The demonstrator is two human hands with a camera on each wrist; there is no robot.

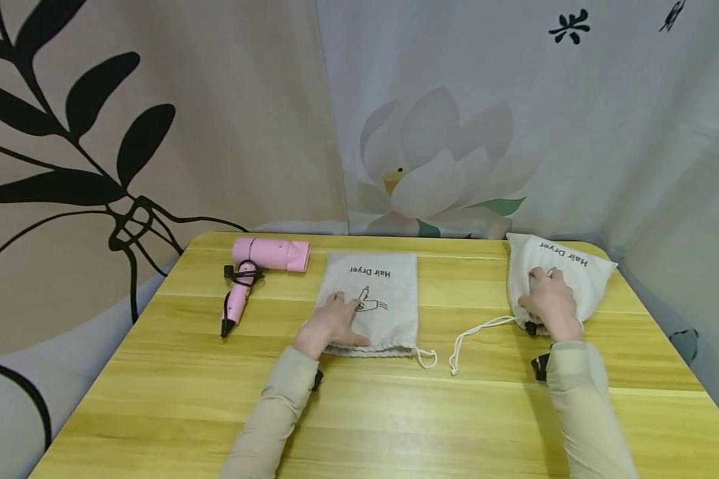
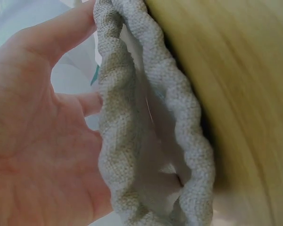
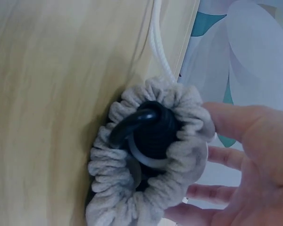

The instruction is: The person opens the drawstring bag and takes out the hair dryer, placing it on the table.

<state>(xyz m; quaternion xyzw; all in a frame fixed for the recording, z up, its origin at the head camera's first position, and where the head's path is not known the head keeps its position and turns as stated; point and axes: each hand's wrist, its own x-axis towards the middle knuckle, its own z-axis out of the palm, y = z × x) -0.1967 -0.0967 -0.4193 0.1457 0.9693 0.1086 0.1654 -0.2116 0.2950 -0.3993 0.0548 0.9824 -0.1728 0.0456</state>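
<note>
A flat grey drawstring bag (image 1: 389,313) printed "Hair Dryer" lies at the middle of the table. Across its left part rests my left hand (image 1: 334,324), fingers spread on the cloth. The left wrist view shows the bag's gathered mouth (image 2: 118,117) gaping beside the palm. At the right, my right hand (image 1: 552,301) rests on top of a second, bulging "Hair Dryer" bag (image 1: 593,273). Through that bag's puckered mouth (image 3: 188,141) a coiled black cord (image 3: 155,132) shows; whatever else is inside stays hidden. The right fingers (image 3: 226,157) lie nearly straight against the cloth.
A pink hair dryer (image 1: 272,254) with a black cord wound on its handle (image 1: 238,296) lies at the table's back left. White drawstrings (image 1: 479,328) trail left from the full bag. Behind the wooden table (image 1: 431,426) hangs a printed curtain (image 1: 263,133).
</note>
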